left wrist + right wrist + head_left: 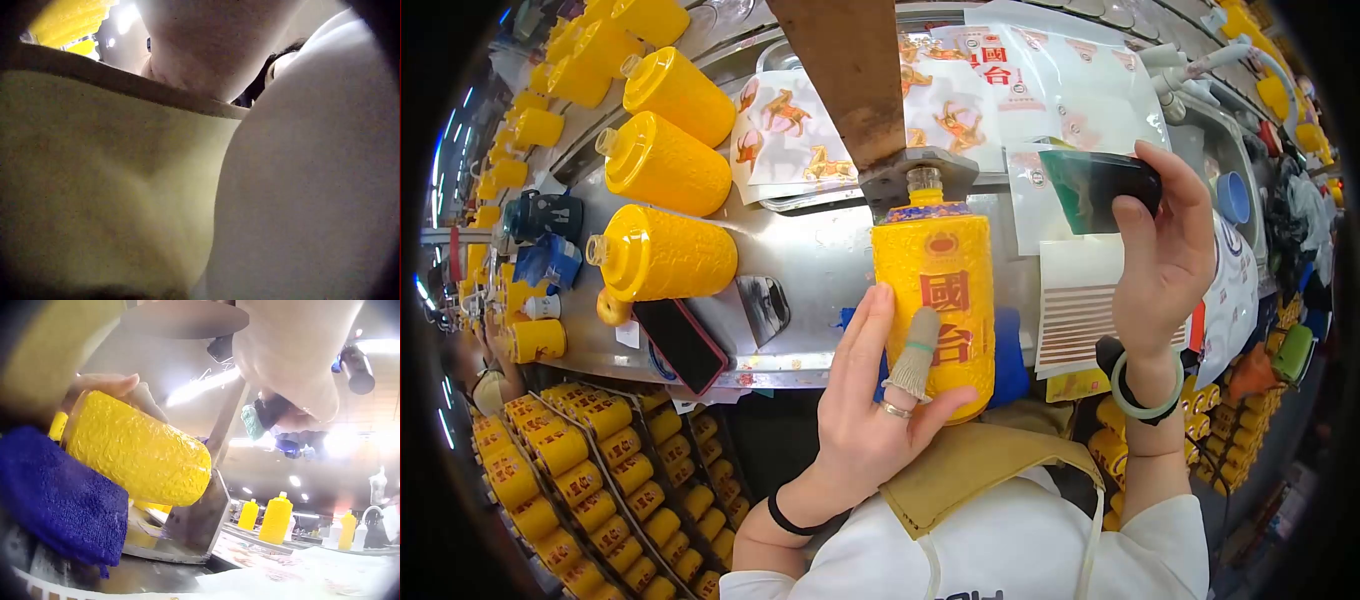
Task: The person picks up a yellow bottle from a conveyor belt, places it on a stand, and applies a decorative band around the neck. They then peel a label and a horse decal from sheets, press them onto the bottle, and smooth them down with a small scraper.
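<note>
A yellow bottle with red characters stands with its glass neck at a dark metal bracket. My left hand rests on its front and side with mostly straight fingers, a cloth sleeve on one. Off to the right, my right hand pinches a dark green translucent piece between thumb and fingers, apart from the bottle. In the right wrist view the bottle leans, the left hand lies behind it, and my right hand is above. The left wrist view shows mostly clothing.
Three yellow bottles lie at left, near a phone. Printed transfer sheets cover the back of the metal bench. A blue cloth is beside the bottle. A striped sheet lies below the right hand.
</note>
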The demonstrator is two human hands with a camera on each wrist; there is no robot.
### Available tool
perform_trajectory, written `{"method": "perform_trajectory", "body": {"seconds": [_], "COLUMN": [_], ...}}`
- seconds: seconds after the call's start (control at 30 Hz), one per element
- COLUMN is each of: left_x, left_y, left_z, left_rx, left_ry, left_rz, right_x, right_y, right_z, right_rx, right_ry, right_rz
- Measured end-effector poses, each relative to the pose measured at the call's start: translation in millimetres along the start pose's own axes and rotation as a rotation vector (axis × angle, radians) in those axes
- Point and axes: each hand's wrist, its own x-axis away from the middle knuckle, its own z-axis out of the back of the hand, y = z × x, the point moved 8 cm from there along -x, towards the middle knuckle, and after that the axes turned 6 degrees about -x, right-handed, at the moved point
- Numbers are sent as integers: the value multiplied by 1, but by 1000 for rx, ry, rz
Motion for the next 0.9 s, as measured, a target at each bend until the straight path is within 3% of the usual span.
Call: {"method": "perform_trajectory", "body": {"seconds": [0.3,0.63,0.9], "left_x": [-28,-21,-44], "left_y": [22,3,1], "left_z": [9,9,8], "left_rx": [-192,-167,-193], "left_ry": [-35,54,-116], "left_rz": [-86,-115,-85], "right_x": [11,8,10], "right_y": [10,5,5], "right_z": [-1,-9,-16], "right_rx": [-65,-20,-48], "right_ry": [19,-61,-76], "right_rz": [-63,-42,-80]}}
